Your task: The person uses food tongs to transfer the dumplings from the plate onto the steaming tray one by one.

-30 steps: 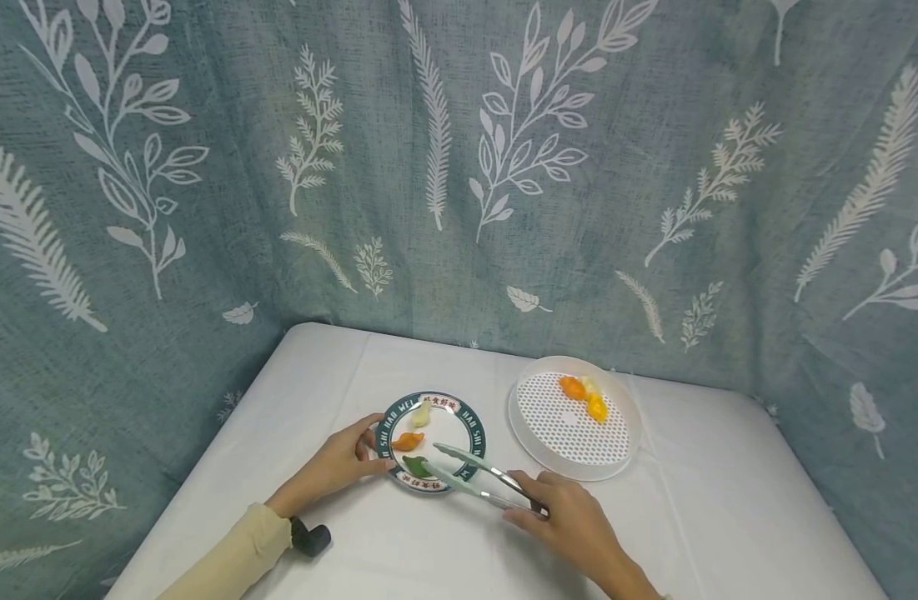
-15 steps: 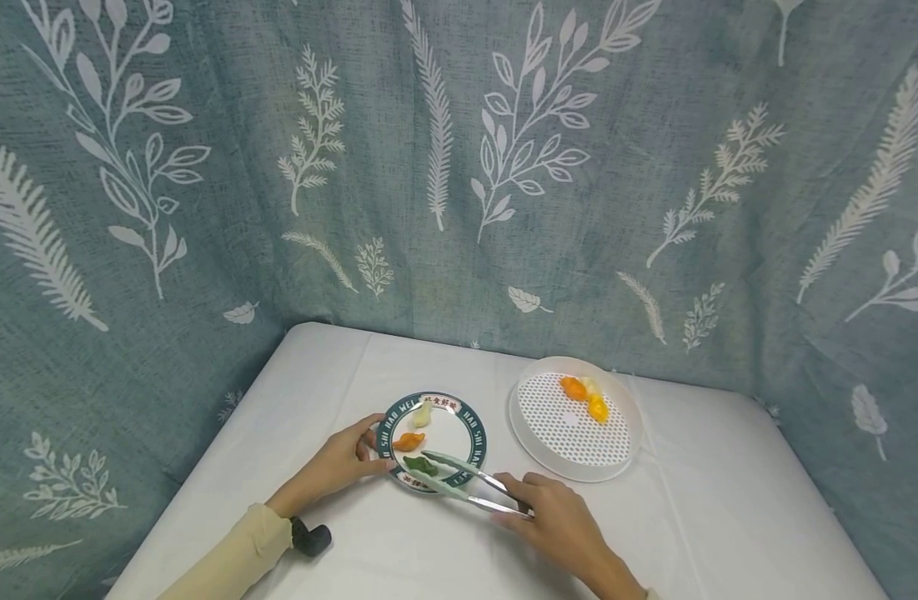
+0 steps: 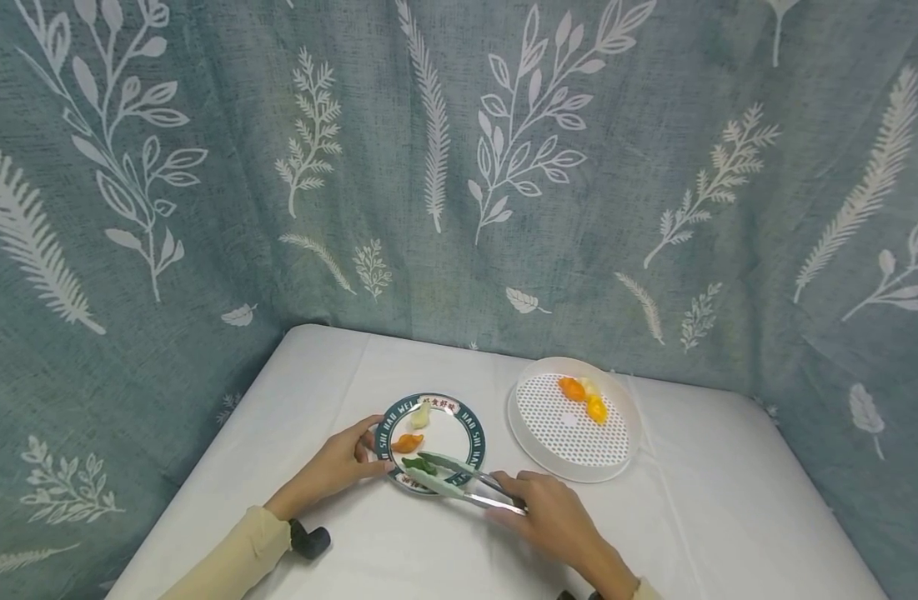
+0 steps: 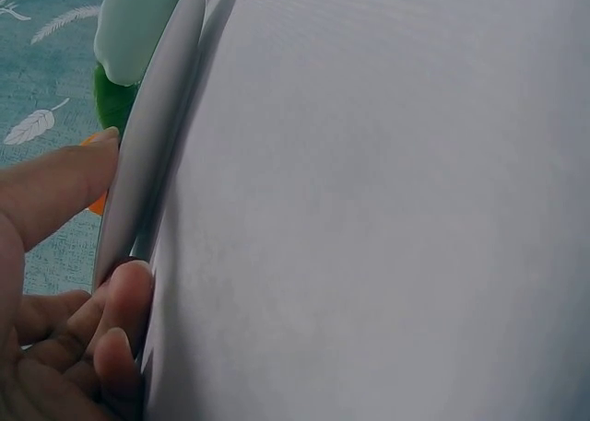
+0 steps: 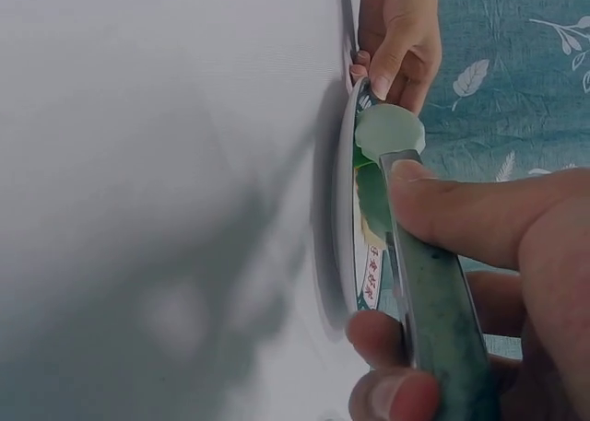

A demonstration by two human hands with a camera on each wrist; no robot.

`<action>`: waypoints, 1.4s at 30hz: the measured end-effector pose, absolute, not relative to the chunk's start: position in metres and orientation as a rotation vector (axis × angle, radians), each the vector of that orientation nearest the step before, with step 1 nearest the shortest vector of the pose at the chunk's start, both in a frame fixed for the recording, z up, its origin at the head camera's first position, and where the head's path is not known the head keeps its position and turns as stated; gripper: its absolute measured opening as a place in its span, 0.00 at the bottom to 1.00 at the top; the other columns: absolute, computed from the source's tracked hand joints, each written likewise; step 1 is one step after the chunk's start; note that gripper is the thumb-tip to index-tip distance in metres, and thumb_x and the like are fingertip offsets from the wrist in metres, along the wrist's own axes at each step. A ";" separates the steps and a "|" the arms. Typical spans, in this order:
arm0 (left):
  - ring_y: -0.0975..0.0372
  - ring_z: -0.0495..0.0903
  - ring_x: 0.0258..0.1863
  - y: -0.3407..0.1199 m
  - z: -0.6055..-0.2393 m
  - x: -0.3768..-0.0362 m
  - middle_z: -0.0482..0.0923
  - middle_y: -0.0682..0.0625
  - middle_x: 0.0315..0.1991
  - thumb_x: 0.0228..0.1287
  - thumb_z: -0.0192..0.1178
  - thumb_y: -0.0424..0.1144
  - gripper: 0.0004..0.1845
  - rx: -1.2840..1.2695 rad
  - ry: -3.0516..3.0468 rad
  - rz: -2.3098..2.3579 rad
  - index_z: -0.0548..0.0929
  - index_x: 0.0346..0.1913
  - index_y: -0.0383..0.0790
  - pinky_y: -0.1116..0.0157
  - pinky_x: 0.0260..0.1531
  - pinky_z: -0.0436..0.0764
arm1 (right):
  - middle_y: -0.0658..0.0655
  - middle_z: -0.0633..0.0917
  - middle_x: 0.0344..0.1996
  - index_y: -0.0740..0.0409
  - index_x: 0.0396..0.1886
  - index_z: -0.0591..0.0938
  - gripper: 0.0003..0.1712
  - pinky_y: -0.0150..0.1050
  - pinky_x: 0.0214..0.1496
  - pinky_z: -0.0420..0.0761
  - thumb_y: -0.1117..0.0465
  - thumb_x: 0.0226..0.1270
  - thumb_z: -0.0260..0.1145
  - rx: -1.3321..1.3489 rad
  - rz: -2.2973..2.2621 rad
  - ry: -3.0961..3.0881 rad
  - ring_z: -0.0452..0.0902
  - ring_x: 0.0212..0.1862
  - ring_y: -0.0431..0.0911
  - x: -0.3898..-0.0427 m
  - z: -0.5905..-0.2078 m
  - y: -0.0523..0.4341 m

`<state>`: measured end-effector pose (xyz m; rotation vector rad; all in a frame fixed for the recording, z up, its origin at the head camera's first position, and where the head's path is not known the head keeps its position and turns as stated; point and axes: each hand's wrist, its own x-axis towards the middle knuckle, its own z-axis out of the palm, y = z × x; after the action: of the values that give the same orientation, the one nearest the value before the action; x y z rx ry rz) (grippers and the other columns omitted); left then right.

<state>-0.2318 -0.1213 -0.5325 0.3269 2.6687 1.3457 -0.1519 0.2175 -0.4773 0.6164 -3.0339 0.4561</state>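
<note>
My left hand (image 3: 337, 463) holds the left rim of a round plate (image 3: 476, 437) with a green patterned border. In the left wrist view, its thumb (image 4: 64, 186) lies over the rim and curled fingers (image 4: 124, 306) sit beneath. My right hand (image 3: 552, 517) grips metal tongs (image 3: 438, 483) with pale green tips. Those tips stand on either side of a green dumpling-like piece (image 3: 418, 463) at the plate's near side; whether both touch it, I cannot tell. An orange piece (image 3: 407, 443) and a whitish one (image 3: 420, 416) lie farther back on the plate.
Right of the plate stands a round white steamer tray (image 3: 633, 429) with a perforated base. Orange (image 3: 572, 388), yellow (image 3: 597, 409) and whitish (image 3: 589, 386) pieces sit together in it. A patterned curtain (image 3: 459, 167) hangs behind the white-covered table (image 3: 338, 367).
The tongs have moved left and lower, and their tips have come in around the green piece. My left hand and the plate have stayed put.
</note>
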 end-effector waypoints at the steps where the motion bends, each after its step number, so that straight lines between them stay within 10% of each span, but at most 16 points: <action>1: 0.62 0.72 0.32 -0.121 -0.532 -0.232 0.77 0.54 0.41 0.56 0.78 0.48 0.47 0.326 2.668 1.349 0.68 0.76 0.41 0.65 0.30 0.72 | 0.40 0.70 0.20 0.46 0.61 0.86 0.30 0.33 0.28 0.64 0.37 0.64 0.71 0.626 0.464 -3.032 0.63 0.25 0.36 -0.153 -0.477 0.217; 42: 0.62 0.72 0.32 -0.121 -0.533 -0.232 0.77 0.54 0.40 0.56 0.78 0.47 0.46 0.321 2.668 1.351 0.68 0.76 0.40 0.64 0.31 0.71 | 0.34 0.69 0.17 0.49 0.57 0.89 0.27 0.31 0.24 0.66 0.44 0.61 0.77 0.563 0.633 -2.877 0.61 0.22 0.32 -0.149 -0.462 0.241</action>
<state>-0.2318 -0.1208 -0.5332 0.3208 2.6679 1.3515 -0.1493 0.2411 -0.4622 0.5627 -2.8774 0.6325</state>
